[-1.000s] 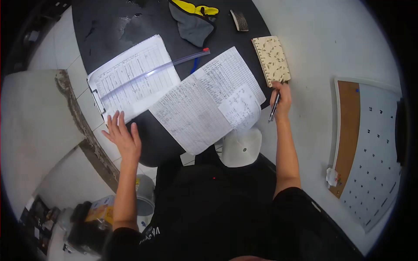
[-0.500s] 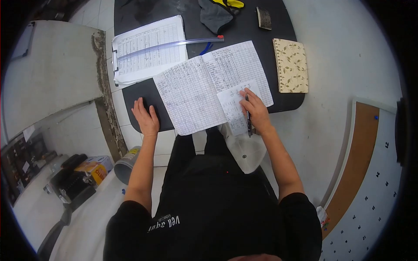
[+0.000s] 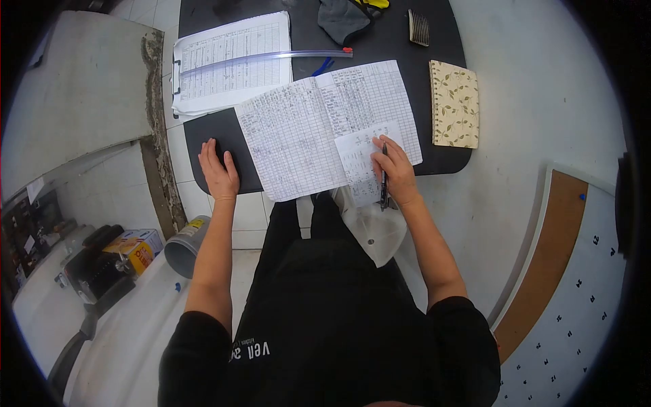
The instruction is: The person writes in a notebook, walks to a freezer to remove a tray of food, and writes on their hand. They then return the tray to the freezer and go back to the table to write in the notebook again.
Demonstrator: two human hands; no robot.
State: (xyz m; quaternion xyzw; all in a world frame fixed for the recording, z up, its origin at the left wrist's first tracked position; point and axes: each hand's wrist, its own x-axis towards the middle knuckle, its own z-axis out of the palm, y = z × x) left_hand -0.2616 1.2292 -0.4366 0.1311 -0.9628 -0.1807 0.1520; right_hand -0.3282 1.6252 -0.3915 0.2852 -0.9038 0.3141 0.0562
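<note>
On the black table [image 3: 211,131] lies an open notebook [image 3: 288,142] with gridded pages full of handwriting. A smaller white sheet of notes [image 3: 358,163] rests over its lower right page and hangs past the table edge. My right hand [image 3: 397,173] lies on that sheet, fingers closed around a dark pen [image 3: 384,184] that points down toward my body. To the left of the notebook, my left hand [image 3: 220,173] rests flat on the table's corner, its fingers stretched out and holding nothing.
A clipboard with filled-in forms [image 3: 234,81] sits at the far left, a clear plastic strip [image 3: 271,58] across it. Farther back are a grey cloth item [image 3: 342,24] and a comb-like object [image 3: 418,28]. A leaf-patterned spiral notebook [image 3: 454,105] lies at the right.
The view has shifted slightly. Both hands keep their places, the right still with the pen on the small sheet, the left still flat on the table.
</note>
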